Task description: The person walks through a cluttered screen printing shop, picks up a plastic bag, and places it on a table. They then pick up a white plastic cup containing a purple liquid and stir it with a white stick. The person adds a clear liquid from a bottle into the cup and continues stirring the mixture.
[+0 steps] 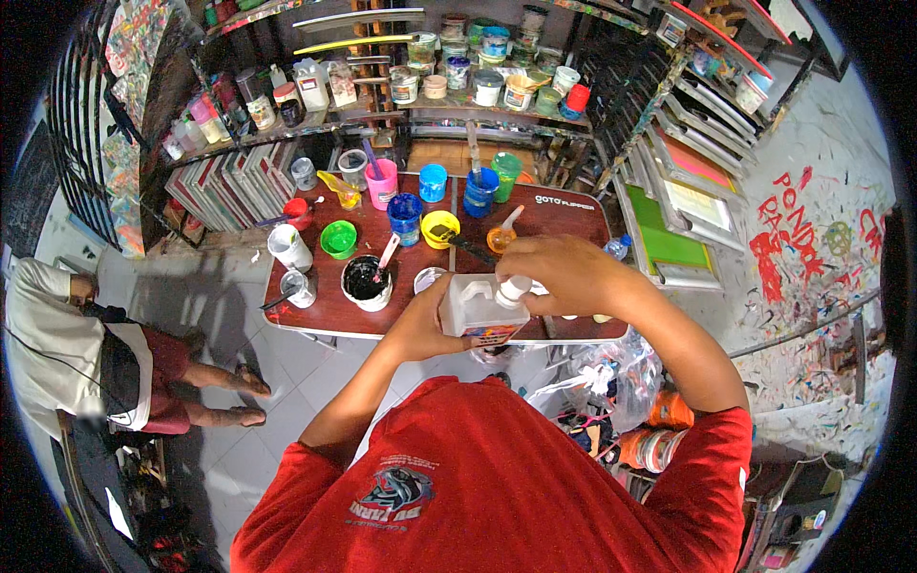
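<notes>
A translucent white plastic jug with a moulded handle [478,313] is held over the near edge of the dark red, pale-rimmed desk [573,229], in front of the person's red short-sleeved shirt [516,468]. The left hand [427,317] is clamped on the jug's left side. The right hand [554,274] has its fingers closed on the round white plastic cap [514,289] at the jug's upper right.

Just left of the left hand stands a white round tub of black paint [367,294], with a pale, paint-smeared spatula [388,250] leaning in it. Beyond the hands are a round yellow cup with dark contents [440,229], a paint-streaked blue cup [406,222] and a small orange bowl [500,240]. A shallow bright green bowl [339,241] lies farther left, near a tall white tub [289,248].

Along the far side stand a pink cup [381,191], a light blue cup [433,183], a deep blue tub [480,196] and a translucent green cup [507,177].

Behind the desk, a dark shelf [373,122] carries many lidded jars. Flat framed panels [234,186] stand upright below its left part. At the far left is another person [72,334] in a pale top and dark red shorts.
</notes>
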Demonstrator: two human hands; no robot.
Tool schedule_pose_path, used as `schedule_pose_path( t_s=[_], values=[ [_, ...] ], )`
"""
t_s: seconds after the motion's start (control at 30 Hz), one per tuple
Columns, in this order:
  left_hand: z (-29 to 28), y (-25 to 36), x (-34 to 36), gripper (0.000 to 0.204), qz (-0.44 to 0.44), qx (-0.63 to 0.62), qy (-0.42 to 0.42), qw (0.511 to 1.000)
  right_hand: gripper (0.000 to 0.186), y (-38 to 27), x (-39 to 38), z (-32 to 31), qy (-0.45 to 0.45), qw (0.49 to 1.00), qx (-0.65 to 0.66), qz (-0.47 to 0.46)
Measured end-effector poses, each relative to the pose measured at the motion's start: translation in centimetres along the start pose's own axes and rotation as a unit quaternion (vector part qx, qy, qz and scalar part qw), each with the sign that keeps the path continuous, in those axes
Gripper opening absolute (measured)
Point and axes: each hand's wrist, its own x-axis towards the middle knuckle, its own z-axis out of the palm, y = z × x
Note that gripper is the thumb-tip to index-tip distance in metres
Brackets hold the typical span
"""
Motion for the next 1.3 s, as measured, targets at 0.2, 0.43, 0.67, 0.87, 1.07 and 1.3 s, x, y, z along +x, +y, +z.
schedule_pose_path(
  t_s=[0.2, 0.43, 0.67, 0.87, 1.07, 1.3],
  values=[
    [0.7, -0.1, 0.9, 0.073, -0.013, -0.001, -0.018, 1.0, 0.029, 0.2, -1.7, 1.1, 0.086, 0.996, -0.009, 0.033],
    [1.1, 0.3, 1.3, 0.072, -0.02, 0.033, -0.033, 0.999, 0.026, 0.1, -2.2, 0.5, -0.039, 0.993, -0.01, 0.114],
    [1.7, -0.7, 1.7, 0.073, -0.018, 0.012, -0.03, 0.999, 0.027, 2.2, -2.9, 1.8, 0.046, 0.998, 0.052, -0.001],
    [2.0, -0.7, 2.2, 0.076, -0.017, 0.097, -0.028, 0.995, 0.032, 2.8, -3.4, 2.0, 0.072, 0.994, 0.079, 0.006],
    [2.6, -1.3, 2.6, 0.075, -0.026, 0.039, -0.016, 0.999, 0.038, 4.7, -5.0, 3.4, 0.226, 0.965, 0.099, 0.089],
    [3.1, -1.5, 4.0, 0.081, -0.057, 0.109, -0.015, 0.992, 0.037, 8.0, -7.2, 11.5, 0.398, 0.8, 0.392, 0.218]
  ],
)
